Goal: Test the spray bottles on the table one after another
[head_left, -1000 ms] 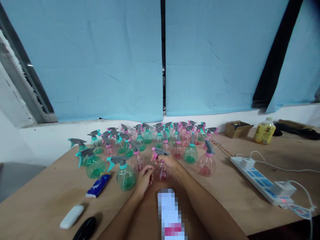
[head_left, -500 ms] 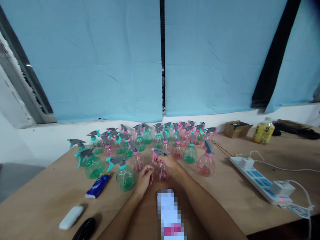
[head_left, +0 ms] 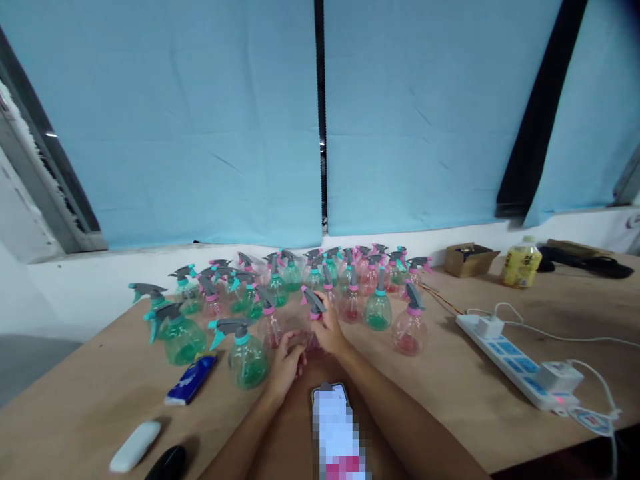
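Pink spray bottle (head_left: 314, 325) gripped by both hands, right hand (head_left: 330, 328), left hand (head_left: 286, 363), no legible label

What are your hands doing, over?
Right hand gripping pink spray bottle at the neck. Left hand cupping its base. Green spray bottle close left.

Left hand (head_left: 286, 363): forearm reaching in from near centre, fingers curling inward, cupping. Right hand (head_left: 330, 327): forearm crossing from near right, fingers closing in a grip, slightly farther.
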A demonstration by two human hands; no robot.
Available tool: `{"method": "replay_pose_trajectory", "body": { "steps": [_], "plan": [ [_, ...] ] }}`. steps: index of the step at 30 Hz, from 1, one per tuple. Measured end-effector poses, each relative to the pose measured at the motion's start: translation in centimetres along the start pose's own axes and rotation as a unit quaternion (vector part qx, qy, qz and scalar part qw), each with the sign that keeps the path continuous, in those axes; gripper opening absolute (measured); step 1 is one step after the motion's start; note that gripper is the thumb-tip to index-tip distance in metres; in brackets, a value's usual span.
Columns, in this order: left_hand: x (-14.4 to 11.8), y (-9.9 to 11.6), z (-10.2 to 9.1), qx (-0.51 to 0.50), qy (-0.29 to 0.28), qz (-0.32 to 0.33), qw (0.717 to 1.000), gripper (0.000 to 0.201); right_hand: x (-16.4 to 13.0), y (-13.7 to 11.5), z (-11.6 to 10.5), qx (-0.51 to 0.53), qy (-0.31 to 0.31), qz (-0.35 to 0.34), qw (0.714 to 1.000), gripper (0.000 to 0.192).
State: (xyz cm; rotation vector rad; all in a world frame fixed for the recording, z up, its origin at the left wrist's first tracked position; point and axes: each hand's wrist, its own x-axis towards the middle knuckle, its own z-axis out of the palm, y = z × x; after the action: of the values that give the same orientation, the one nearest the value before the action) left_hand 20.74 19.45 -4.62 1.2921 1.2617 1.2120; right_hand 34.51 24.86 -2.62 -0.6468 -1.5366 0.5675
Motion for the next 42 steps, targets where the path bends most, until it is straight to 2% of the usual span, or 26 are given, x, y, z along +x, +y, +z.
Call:
{"method": "replay_pose_trajectory", "body": {
  "steps": [3,7,10,16,20,23,29,33,35,38,40,42],
  "plan": [
    [0.2,-0.3,0.0,-0.006,0.008,-0.003,1.0,0.038,-0.3,1.0,-0.1,-0.057,-0.016,-0.031,0.998,0.066],
    [0.3,-0.5,0.0,-0.006,0.003,-0.005,1.0,0.032,-0.6,2.4,0.1,-0.144,-0.022,-0.011,0.989,0.061],
    [0.3,-0.4,0.1,0.001,-0.003,-0.006,1.0,0.032,-0.8,2.7,0.2,-0.193,-0.038,0.003,0.98,0.067],
    [0.3,-0.2,0.0,0.006,-0.027,-0.001,1.0,0.048,-0.9,2.3,0.5,-0.232,-0.05,0.012,0.971,0.069],
    [0.3,-0.2,-0.2,0.012,-0.029,-0.001,1.0,0.052,-0.7,2.3,0.5,-0.236,-0.044,0.01,0.971,0.063],
    [0.3,-0.2,-0.2,0.016,-0.025,-0.003,1.0,0.051,-0.6,2.7,0.5,-0.198,-0.043,0.0,0.979,0.059],
    [0.2,-0.2,-0.1,0.014,-0.026,-0.003,1.0,0.047,-0.9,4.0,0.6,-0.168,-0.035,0.042,0.984,0.07],
    [0.1,-0.2,-0.1,0.01,-0.026,-0.005,1.0,0.046,-1.0,3.5,0.4,-0.16,-0.048,0.049,0.985,0.066],
    [0.2,-0.2,-0.2,0.011,-0.024,-0.008,1.0,0.046,-0.8,2.8,0.1,-0.175,-0.024,0.038,0.984,0.057],
    [0.2,-0.5,-0.2,0.013,-0.025,-0.01,1.0,0.047,-0.3,1.9,-0.7,-0.239,0.06,0.023,0.969,0.045],
    [0.3,-0.6,-0.3,0.011,-0.029,-0.006,1.0,0.048,0.1,1.8,-1.2,-0.289,0.098,0.02,0.952,0.047],
    [0.4,-0.7,-0.3,0.009,-0.031,-0.003,0.999,0.047,0.4,2.2,-1.6,-0.319,0.092,0.023,0.943,0.051]
  ]
}}
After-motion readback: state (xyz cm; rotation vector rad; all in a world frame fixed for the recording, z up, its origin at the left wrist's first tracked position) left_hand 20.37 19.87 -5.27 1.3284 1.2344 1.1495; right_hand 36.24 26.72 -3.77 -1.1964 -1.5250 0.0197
